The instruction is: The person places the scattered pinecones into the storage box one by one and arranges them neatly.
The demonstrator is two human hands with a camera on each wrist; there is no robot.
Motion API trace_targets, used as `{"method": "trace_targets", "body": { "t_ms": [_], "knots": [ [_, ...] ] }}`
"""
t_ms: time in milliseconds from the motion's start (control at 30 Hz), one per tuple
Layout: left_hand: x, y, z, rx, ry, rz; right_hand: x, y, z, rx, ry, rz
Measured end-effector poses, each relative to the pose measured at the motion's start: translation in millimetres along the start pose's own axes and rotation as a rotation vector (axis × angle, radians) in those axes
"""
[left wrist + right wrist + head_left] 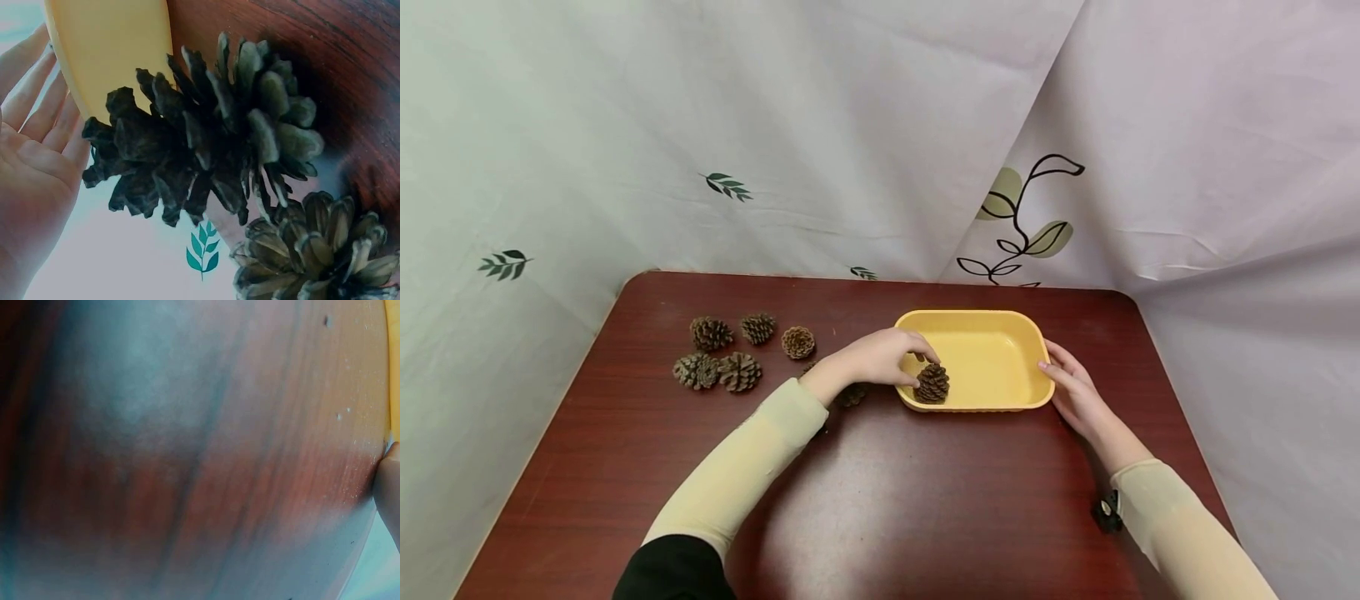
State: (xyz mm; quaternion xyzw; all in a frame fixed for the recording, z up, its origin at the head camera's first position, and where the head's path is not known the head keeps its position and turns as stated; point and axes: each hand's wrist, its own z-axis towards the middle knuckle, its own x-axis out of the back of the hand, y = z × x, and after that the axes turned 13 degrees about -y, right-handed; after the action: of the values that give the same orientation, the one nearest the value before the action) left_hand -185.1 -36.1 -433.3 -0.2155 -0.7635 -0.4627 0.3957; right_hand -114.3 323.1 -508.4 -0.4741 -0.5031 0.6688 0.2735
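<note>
A brown pine cone is in the left front corner of a yellow rectangular tray. My left hand reaches over the tray's left rim and pinches this cone between thumb and fingers. At the tray's right end, my right hand grips the wall, thumb over the rim and fingers outside. Close under the left wrist lie more cones, one of them a dark pine cone partly hidden by the arm. The left wrist view shows a large pine cone between the camera and the tray.
On the left of the dark red table several pine cones sit in a loose group, among them an upturned cone. A white patterned cloth hangs behind the table and along its sides.
</note>
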Motion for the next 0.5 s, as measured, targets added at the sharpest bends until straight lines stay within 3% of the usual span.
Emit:
{"method": "trace_targets", "body": {
  "t_ms": [333, 500],
  "knots": [
    [-1.2, 2.8, -1.4, -0.002, 0.009, 0.008, -0.6, 0.3, -0.2, -0.003, 0.013, 0.001],
    [2.8, 0.0, -11.3, 0.002, 0.061, 0.007, -1.1, -0.4, 0.2, -0.005, 0.011, 0.002]
  ]
}}
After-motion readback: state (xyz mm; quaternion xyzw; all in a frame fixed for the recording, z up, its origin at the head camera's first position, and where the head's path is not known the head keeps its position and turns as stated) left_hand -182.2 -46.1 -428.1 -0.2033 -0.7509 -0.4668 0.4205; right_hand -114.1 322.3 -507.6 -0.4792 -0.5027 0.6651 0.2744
